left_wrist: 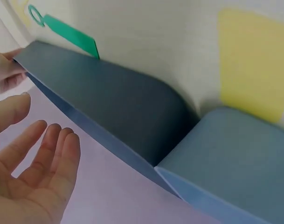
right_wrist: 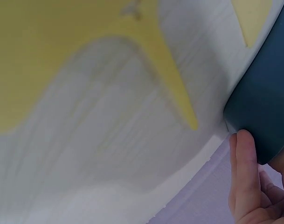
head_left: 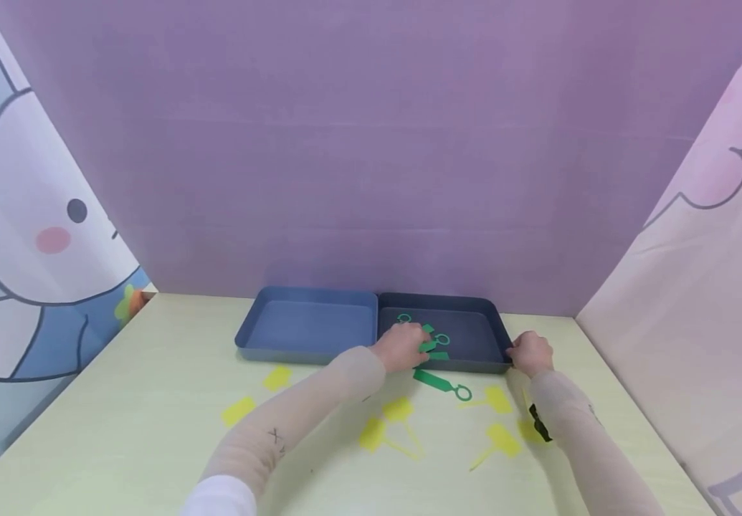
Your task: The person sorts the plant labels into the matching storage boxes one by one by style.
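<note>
My left hand (head_left: 403, 347) reaches over the front of the dark tray (head_left: 480, 330), close to several green tags (head_left: 441, 355) with rings that lie inside. In the left wrist view the fingers (left_wrist: 69, 154) are loosely spread, with nothing between them and the thumb. At the tray's front right corner, my right hand (head_left: 532, 352) pinches the wall, fingers (right_wrist: 246, 156) along the outside and thumb on the other side. One more green tag (head_left: 434, 380) lies on the table just before the dark tray, its ring pointing right.
A blue tray (head_left: 312, 326) stands against the dark tray's left side. Several flat yellow tags (head_left: 502, 438), some with thin tails, lie scattered on the table (head_left: 119, 430). A small black piece (head_left: 540, 423) shows beside the right sleeve. A purple backdrop (head_left: 377, 179) rises behind the trays.
</note>
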The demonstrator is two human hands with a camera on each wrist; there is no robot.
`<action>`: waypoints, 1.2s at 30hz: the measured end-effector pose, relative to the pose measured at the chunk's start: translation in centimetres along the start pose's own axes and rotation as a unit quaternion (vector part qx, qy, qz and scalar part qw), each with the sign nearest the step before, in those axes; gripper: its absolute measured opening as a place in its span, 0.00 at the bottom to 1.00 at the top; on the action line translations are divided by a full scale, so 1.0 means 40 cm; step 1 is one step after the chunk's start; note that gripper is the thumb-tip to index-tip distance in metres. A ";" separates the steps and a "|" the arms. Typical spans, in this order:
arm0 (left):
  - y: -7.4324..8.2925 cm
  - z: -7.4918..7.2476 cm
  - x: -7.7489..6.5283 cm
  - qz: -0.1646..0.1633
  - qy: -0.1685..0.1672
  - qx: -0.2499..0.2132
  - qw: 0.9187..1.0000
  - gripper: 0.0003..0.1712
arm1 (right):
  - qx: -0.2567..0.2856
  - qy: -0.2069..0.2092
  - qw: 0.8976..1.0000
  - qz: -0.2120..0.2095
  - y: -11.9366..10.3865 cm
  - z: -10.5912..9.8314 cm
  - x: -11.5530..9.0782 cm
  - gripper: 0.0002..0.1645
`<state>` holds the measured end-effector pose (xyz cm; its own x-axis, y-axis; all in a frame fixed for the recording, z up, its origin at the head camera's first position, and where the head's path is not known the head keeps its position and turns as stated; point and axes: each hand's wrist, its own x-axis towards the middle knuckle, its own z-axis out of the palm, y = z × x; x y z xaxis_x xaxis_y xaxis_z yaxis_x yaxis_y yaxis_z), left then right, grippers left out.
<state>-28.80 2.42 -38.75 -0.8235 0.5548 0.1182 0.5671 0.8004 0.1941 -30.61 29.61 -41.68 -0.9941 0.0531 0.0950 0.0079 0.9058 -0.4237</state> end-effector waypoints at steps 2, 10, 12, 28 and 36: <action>0.002 0.003 -0.010 0.014 -0.002 0.006 1.000 0.19 | 0.000 0.002 1.000 0.000 0.002 0.001 -0.001 0.18; 0.006 0.021 -0.043 0.085 -0.017 0.003 0.996 0.17 | -0.010 0.002 1.000 -0.010 0.003 0.001 0.003 0.27; 0.007 0.029 -0.048 0.099 -0.029 -0.001 0.995 0.16 | -0.009 0.001 1.000 -0.009 0.003 0.001 0.002 0.27; 0.035 0.125 -0.014 0.159 -0.020 0.120 0.980 0.06 | -0.001 -0.001 1.000 0.001 -0.001 0.001 -0.012 0.26; 0.056 0.136 -0.004 0.152 -0.022 0.172 0.973 0.06 | -0.005 0.008 1.000 -0.006 0.001 0.004 -0.005 0.26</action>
<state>-27.34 5.38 -43.64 -0.6202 0.7808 0.0757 0.7612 0.6223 -0.1823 -30.42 29.57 -41.84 -0.9922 0.0491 0.1142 -0.0026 0.9101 -0.4143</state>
